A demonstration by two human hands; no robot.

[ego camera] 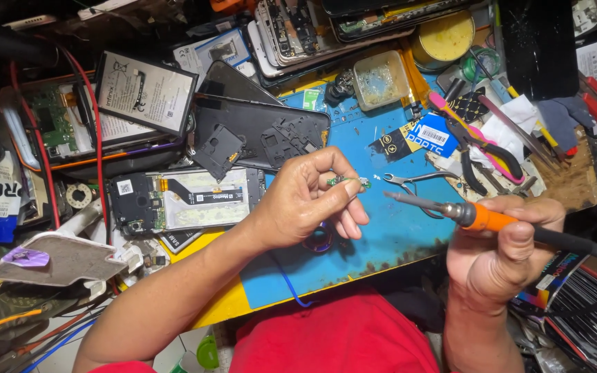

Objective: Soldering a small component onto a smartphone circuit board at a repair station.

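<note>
Head view: left hand (305, 200) pinches a small green board (348, 182), details too tiny to read; right hand (502, 252) at three o'clock clenches the orange-grip soldering iron (450, 209). Its cord runs off frame.

A small green circuit board (348, 182) with metal parts on it is pinched at its left end between the thumb and fingertips of the left hand (305, 204), held roughly level in the air above the blue mat (388, 238). A soldering iron (464, 213) with a grey metal shaft, orange collar and black cable lies in the right hand (502, 252), nearly level, its tip pointing left and stopping just short of the board.
</note>
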